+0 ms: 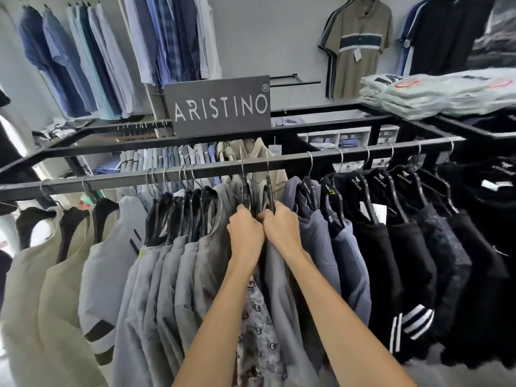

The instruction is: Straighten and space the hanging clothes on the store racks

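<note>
1. The rail (293,159) is a dark bar across the front of the rack. It carries the whole row of hanging clothes, each on a wire hook.
2. Just below the rail's middle, the left hand (245,233) is closed round the neck of the first hanger (245,191). Its fingers curl away from me over the hanger, and the back of the hand faces up.
3. The right hand (280,227) sits hard against the left, knuckles touching. Its fingers are wrapped the same way round the second hanger (269,191), whose hook rides the rail just beside the first.
4. Below the rail and under the two hands, a patterned shirt (257,317) shows between the forearms, with a plain grey garment against its right side.
5. Along the rail to the left of the hands, the grey shirts (167,275) hang bunched, their hangers nearly touching. Farther left, the beige shirts (33,289) are spread wider.
6. Along the rail to the right come the blue-grey shirts (315,233), then the black shirts (413,247) — their hooks set apart from one another.
7. Above and behind the rail's middle stands a dark sign (219,106) reading ARISTINO. Above the rail's right end, a stack of folded shirts (432,93) lies on the rack top.
</note>
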